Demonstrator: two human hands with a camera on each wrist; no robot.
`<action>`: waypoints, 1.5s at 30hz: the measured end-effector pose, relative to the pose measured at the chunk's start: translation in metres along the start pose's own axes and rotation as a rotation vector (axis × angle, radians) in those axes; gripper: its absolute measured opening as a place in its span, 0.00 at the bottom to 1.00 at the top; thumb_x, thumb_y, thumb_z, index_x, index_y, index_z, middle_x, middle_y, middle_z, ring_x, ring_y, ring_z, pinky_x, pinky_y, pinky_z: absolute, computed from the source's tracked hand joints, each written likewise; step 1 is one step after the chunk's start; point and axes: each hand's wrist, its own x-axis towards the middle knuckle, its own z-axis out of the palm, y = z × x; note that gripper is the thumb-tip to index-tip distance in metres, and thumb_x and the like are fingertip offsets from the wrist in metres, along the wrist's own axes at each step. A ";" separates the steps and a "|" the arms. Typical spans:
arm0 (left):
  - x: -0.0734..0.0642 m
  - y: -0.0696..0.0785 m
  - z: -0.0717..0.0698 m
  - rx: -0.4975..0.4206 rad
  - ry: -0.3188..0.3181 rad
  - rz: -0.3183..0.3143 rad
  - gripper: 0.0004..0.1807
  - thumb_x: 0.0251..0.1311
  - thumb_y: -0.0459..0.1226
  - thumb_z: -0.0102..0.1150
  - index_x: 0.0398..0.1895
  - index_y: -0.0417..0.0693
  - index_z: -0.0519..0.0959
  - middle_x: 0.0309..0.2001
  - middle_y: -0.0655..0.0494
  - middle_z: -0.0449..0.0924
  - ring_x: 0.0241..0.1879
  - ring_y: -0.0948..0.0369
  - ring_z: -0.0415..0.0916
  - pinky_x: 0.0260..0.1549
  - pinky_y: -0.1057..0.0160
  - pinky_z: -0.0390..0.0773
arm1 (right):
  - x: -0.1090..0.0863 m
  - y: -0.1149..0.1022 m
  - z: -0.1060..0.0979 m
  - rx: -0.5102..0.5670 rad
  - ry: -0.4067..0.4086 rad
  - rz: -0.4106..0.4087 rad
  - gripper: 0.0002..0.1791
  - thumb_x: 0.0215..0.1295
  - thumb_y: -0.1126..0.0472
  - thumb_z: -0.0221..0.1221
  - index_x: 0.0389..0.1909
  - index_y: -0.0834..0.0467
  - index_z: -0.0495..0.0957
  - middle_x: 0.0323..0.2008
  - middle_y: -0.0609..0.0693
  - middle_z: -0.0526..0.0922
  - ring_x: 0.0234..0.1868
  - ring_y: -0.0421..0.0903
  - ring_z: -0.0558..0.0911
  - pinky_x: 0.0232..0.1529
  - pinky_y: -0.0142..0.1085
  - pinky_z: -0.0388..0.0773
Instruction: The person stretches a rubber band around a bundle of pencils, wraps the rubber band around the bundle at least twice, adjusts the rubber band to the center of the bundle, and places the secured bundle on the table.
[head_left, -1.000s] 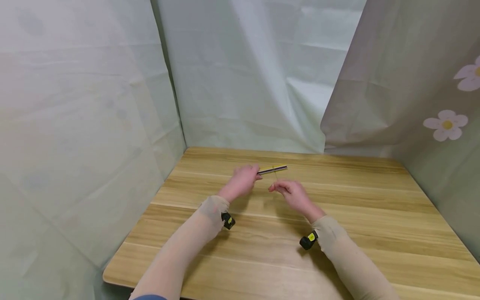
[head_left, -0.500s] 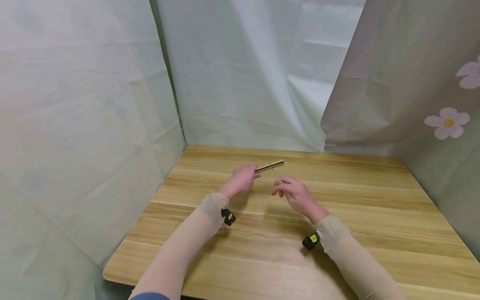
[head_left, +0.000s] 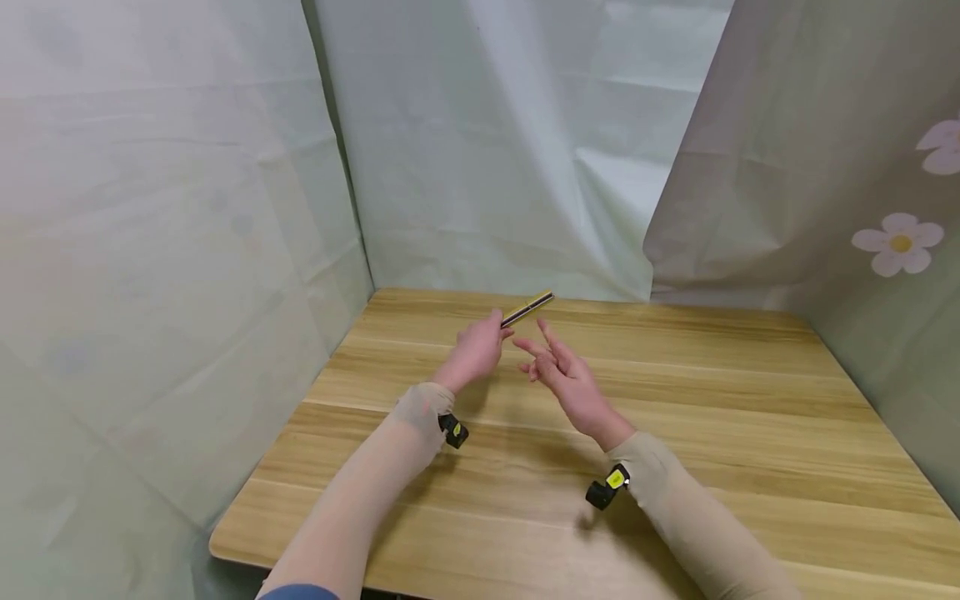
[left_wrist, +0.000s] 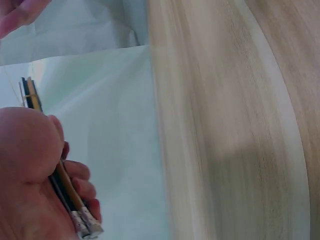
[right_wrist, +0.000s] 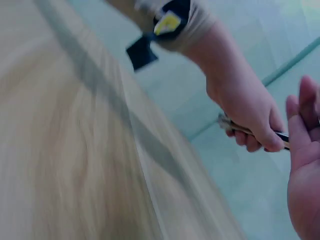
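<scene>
My left hand [head_left: 476,348] grips a small bundle of striped pencils [head_left: 527,309] above the table. Their metal-banded ends show below the palm in the left wrist view, while the other ends point up past the thumb. A thin yellowish band [left_wrist: 29,95] goes round the bundle near its far end. From it faint strands seem to run toward my right hand [head_left: 573,383]. That hand is just right of the pencils, its fingers spread and mostly straight. Whether the band loops over those fingers is too fine to tell.
The wood-grain table [head_left: 720,417] stretches under both arms. Pale hanging sheets [head_left: 480,167] close off the back and sides, the right one with printed flowers [head_left: 900,243]. Each wrist carries a small black camera [head_left: 453,431].
The right hand's fingers, pinched together a second ago, have spread, and the hand has moved left and forward. The pencils have tilted farther upward in the left hand, which keeps its grip.
</scene>
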 end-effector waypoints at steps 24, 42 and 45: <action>-0.005 -0.013 0.001 0.265 0.068 0.404 0.11 0.77 0.45 0.61 0.50 0.49 0.77 0.50 0.52 0.83 0.53 0.50 0.78 0.54 0.47 0.73 | 0.004 -0.004 -0.020 0.550 0.394 0.353 0.22 0.82 0.44 0.54 0.53 0.60 0.79 0.35 0.46 0.88 0.37 0.37 0.88 0.55 0.30 0.81; -0.010 -0.013 -0.007 0.420 0.072 0.493 0.11 0.77 0.46 0.60 0.47 0.51 0.72 0.43 0.55 0.76 0.45 0.53 0.72 0.43 0.54 0.63 | -0.012 0.004 -0.052 -0.165 0.500 0.346 0.19 0.83 0.49 0.55 0.55 0.63 0.76 0.44 0.51 0.80 0.46 0.44 0.80 0.46 0.35 0.81; -0.009 -0.014 -0.006 0.445 0.064 0.498 0.11 0.77 0.47 0.59 0.47 0.51 0.72 0.43 0.55 0.77 0.44 0.54 0.72 0.42 0.54 0.64 | -0.013 0.001 -0.053 -0.518 0.359 0.224 0.23 0.85 0.49 0.53 0.66 0.62 0.77 0.53 0.56 0.83 0.52 0.50 0.81 0.49 0.44 0.81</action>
